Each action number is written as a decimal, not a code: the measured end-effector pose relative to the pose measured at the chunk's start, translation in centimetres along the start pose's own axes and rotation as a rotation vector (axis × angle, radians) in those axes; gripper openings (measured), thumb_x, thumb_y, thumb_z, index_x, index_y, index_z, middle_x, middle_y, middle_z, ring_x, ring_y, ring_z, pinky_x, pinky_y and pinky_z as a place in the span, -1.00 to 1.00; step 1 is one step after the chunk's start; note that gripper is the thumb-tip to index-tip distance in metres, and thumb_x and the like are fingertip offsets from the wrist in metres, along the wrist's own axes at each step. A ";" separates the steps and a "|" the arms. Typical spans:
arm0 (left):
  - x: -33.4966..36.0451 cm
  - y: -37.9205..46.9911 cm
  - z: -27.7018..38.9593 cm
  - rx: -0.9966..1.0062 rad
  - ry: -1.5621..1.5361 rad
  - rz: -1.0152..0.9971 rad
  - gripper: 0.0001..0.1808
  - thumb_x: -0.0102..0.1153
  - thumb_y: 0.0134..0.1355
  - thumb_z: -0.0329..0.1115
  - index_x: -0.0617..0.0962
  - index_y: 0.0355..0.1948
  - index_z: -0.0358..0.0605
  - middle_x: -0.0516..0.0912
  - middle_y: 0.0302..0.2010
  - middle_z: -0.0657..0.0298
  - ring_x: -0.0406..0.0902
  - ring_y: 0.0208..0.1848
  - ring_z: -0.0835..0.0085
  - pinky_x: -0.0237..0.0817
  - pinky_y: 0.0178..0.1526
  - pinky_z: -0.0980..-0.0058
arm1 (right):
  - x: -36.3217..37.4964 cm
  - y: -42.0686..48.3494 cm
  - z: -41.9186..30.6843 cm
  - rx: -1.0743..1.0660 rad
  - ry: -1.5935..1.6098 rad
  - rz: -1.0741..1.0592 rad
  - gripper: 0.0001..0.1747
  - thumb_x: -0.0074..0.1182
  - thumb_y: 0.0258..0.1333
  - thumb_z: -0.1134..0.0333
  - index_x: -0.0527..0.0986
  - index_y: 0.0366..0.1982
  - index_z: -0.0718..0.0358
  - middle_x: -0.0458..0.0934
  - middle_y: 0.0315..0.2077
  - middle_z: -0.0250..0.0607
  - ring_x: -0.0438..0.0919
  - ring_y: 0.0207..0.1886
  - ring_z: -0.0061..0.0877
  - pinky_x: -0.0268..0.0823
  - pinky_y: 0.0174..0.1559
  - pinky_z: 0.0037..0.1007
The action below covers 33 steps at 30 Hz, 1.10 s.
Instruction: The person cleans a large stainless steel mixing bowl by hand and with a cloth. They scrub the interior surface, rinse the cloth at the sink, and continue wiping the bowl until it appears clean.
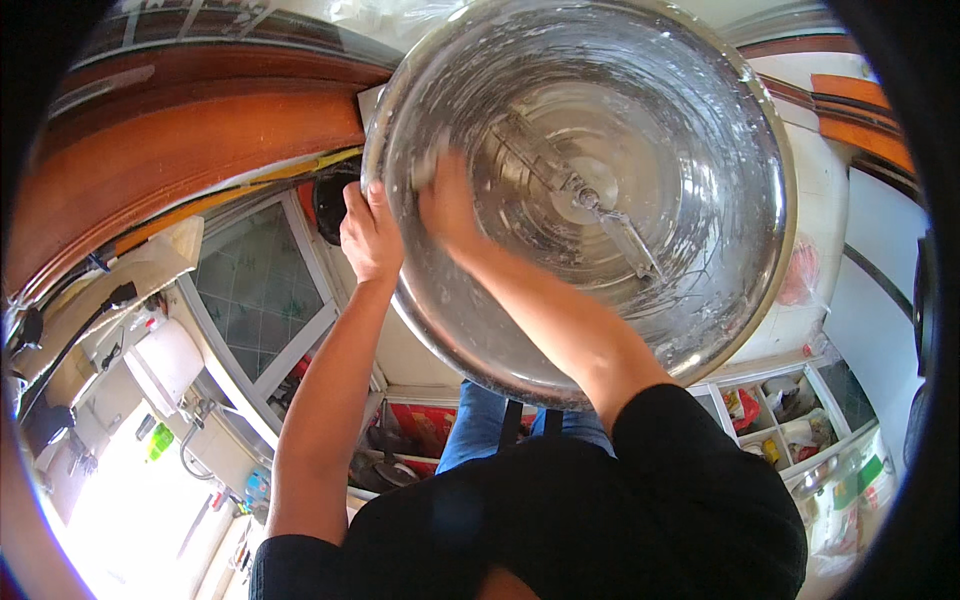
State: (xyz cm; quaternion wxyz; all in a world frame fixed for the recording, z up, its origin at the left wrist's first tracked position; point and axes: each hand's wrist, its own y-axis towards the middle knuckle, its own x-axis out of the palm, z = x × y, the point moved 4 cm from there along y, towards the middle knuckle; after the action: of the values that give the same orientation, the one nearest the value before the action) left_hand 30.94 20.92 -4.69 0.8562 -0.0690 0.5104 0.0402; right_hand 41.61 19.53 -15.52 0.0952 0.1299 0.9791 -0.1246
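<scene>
A large round stainless-steel mixing drum fills the upper middle, its mouth facing me. Inside it a metal mixing paddle runs slantwise across the base, and whitish residue streaks the wall. My left hand grips the drum's rim at the left, thumb and fingers folded over the edge. My right hand, blurred, is inside the drum against or close to the left part of the inner wall. Whether it holds something cannot be made out.
An orange-brown wooden surface curves across the upper left. At lower right stands an open divided drawer holding bagged goods. A pink plastic bag lies right of the drum. A faucet is at the lower left, beyond a glass-panelled frame.
</scene>
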 end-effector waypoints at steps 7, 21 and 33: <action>-0.4 -0.3 0.0 -0.003 -0.013 -0.010 -0.47 -0.20 0.50 0.13 0.42 -0.16 -0.21 0.56 -0.46 -0.20 0.50 -0.34 -0.33 0.29 -0.31 -0.08 | -4.0 0.8 7.9 0.034 -0.356 -0.014 -0.47 -0.01 0.20 0.52 0.33 0.23 0.42 0.34 0.22 0.25 0.36 0.26 0.11 0.23 0.33 -0.09; 0.2 -0.1 -0.7 0.001 0.117 0.040 -0.46 -0.17 0.47 0.17 0.44 -0.14 -0.19 0.62 -0.41 -0.22 0.56 -0.29 -0.34 0.33 -0.28 -0.13 | -9.9 -9.5 13.0 0.193 -0.511 -0.813 -0.52 0.03 0.29 0.24 0.44 0.17 0.32 0.44 0.20 0.20 0.39 0.31 -0.05 0.25 0.31 -0.08; 0.2 -0.2 -0.6 0.019 0.080 0.061 -0.42 -0.19 0.47 0.21 0.48 -0.12 -0.19 0.65 -0.36 -0.23 0.59 -0.28 -0.30 0.36 -0.28 -0.13 | -13.7 -12.3 13.1 -0.013 -0.937 -0.821 -0.62 0.02 0.18 0.41 0.53 0.04 0.31 0.37 0.25 -0.01 0.38 0.30 -0.12 0.27 0.29 -0.12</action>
State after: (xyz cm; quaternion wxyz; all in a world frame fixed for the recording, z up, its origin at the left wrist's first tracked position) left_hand 30.56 20.66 -5.14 0.8342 -0.0466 0.5464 0.0587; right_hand 53.19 1.33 -22.24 0.4598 -0.3264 0.8040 -0.1887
